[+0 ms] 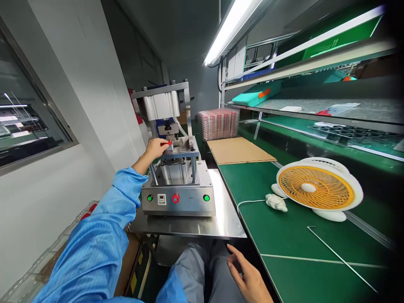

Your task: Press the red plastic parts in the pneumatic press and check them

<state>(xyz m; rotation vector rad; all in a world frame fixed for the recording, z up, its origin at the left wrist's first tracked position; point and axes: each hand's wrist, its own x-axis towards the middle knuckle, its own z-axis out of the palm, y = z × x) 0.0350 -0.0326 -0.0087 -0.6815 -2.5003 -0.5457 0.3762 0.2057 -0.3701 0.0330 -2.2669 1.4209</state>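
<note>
My left hand (156, 148) reaches out to the upper plate of a small steel press machine (178, 185) and pinches a small red part (168, 143) at the fixture. The arm wears a blue smock sleeve. My right hand (248, 275) rests low by my lap at the edge of the green bench, fingers loosely spread and holding nothing. The machine front has two green buttons, a red knob and a small display.
The machine stands on a steel plate (221, 223). To the right, a green bench (284, 252) carries a white and orange fan (317, 188), a cardboard sheet (240, 150) and a stack of clear trays (219, 123). Shelves run above. A white wall is on the left.
</note>
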